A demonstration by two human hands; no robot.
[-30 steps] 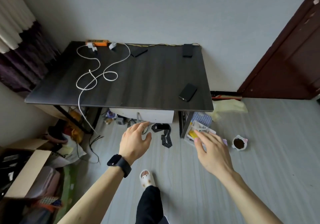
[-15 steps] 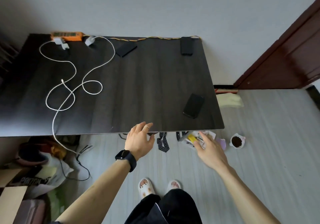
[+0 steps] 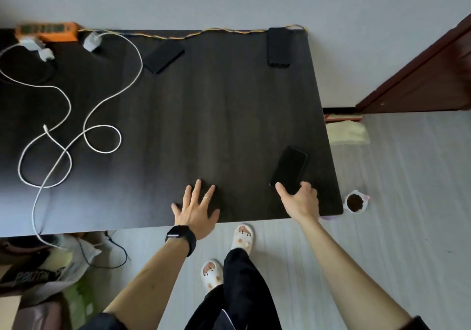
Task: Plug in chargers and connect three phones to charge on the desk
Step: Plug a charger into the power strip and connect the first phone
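Three black phones lie on the dark desk: one near the front right, one at the back right corner, one at the back middle. An orange power strip sits at the back left with white charger plugs beside it. White cables loop over the desk's left part. My left hand is spread flat over the front edge, holding nothing. My right hand is open, with thumb and fingers either side of the near phone's lower end.
A braided yellow cord runs along the desk's back edge. One white cable hangs over the front edge to bags on the floor. A small cup stands on the floor right of the desk. A dark door is at right.
I have come up to the desk, and it now fills the view. Both hands rose from below the front edge onto the desktop; the right hand reached the near phone.
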